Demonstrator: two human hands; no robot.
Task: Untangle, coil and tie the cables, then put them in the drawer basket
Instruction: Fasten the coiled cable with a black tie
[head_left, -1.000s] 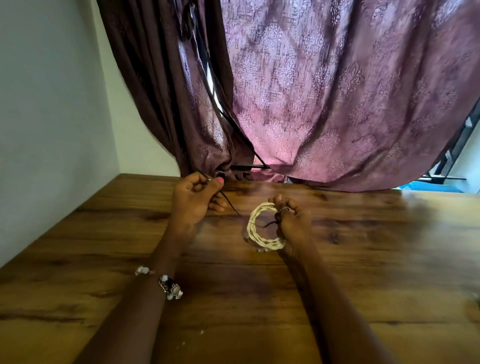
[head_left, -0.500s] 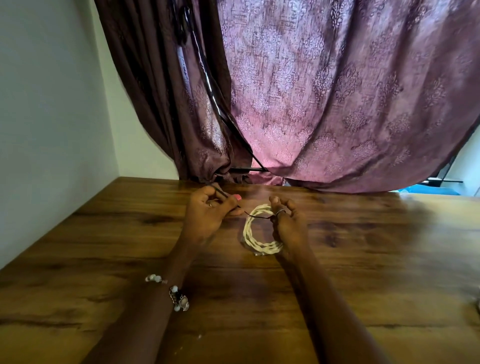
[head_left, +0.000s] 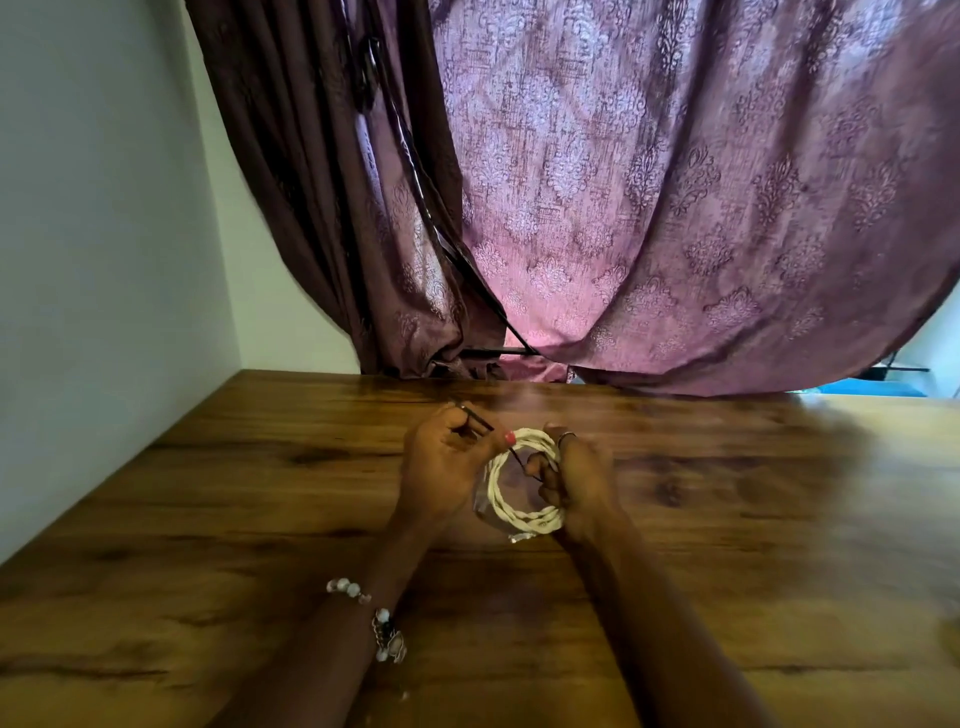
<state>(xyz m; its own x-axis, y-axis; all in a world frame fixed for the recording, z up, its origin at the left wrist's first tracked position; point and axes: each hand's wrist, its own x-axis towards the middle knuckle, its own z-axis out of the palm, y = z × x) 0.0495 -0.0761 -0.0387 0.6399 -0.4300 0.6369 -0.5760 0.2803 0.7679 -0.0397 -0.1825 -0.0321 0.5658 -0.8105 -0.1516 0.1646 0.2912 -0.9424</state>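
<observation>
At table centre, head view: one cream twisted cable coil (head_left: 524, 488), one thin dark tie (head_left: 480, 422), two hands. Right hand (head_left: 576, 480) at coil's 3 o'clock, fingers curled, gripping coil, ring on one finger. Left hand (head_left: 444, 470) at coil's 9 o'clock, pinching tie, tie end reaching into coil. One beaded bracelet (head_left: 382, 621) on left wrist. Wooden table (head_left: 208, 519) beneath; purple curtain (head_left: 623, 182) at 12 o'clock.

Both forearms reaching fwd, hands close together at centre. L hand (head_left: 441, 467) curled, thumb + fingers pinched shut on thin dark tie (head_left: 475, 418). R hand (head_left: 579, 483) closed round right side of cream coil (head_left: 524, 514), knuckles up.
</observation>
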